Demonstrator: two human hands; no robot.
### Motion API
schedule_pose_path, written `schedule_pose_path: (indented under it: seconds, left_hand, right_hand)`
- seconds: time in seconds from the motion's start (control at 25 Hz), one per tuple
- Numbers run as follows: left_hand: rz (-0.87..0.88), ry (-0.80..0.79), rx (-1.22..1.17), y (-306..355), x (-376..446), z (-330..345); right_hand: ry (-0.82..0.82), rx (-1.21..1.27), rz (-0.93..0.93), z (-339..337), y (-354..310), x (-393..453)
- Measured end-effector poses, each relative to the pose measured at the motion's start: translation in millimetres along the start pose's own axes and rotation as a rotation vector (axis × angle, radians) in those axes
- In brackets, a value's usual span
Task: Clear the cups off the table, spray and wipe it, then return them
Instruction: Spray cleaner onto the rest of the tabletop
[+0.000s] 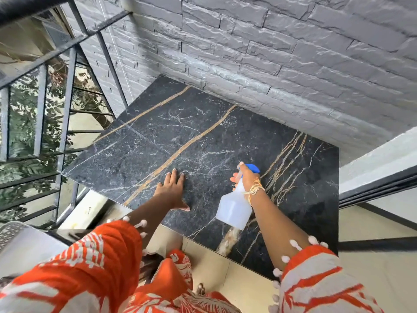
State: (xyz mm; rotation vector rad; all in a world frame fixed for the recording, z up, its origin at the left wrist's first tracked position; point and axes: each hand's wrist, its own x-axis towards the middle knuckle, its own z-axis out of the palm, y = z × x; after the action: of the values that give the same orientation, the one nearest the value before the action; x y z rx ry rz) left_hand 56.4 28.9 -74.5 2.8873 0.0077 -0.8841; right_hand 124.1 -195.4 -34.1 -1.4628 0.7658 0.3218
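The table, a black marble-patterned top with tan and white veins, is standing against a grey stone-brick wall, its far edge meeting the wall. No cups are showing in this view, so their whereabouts cannot be told.

The left hand is lying flat on the table near its near-left edge, fingers straight and spread wide, thumb stretched out to the right, palm pressing on the surface and holding nothing.

The right hand is gripping the neck of a spray bottle, fingers curled round the trigger area below the blue nozzle head. The bottle, translucent white, is hanging above the near-right part of the table, its body tilting toward the near edge and its nozzle pointing toward the far left. A yellow thread band is sitting on the right wrist.

Both arms are wearing orange-and-white patterned sleeves with white pom-pom trim. A dark metal railing is running along the left, with green foliage beyond it
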Motion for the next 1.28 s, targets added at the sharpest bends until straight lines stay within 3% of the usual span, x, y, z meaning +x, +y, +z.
schedule_pose_path:
  seconds: [0.2,0.48,0.68,0.84,1.04,1.28]
  left_hand:
    - [-0.015,0.051,-0.049,-4,-8,7]
    - [-0.117,0.134,-0.127,-33,-48,29]
    - [-0.200,0.134,-0.177,-75,-73,37]
    - [-0.249,0.166,-0.196,-110,-76,29]
    - [-0.287,0.164,-0.218,-154,-78,32]
    - [-0.259,0.139,-0.193,-189,-79,35]
  right_hand:
    - [0.118,0.006,-0.033,-2,13,0]
    - [-0.059,-0.025,-0.007,21,30,-37]
    - [-0.281,-0.131,0.051,69,40,-66]
    - [-0.229,-0.122,-0.017,124,45,-80]
    - [-0.402,-0.211,0.065,182,51,-91]
    - [-0.477,-0.324,0.018,249,63,-109]
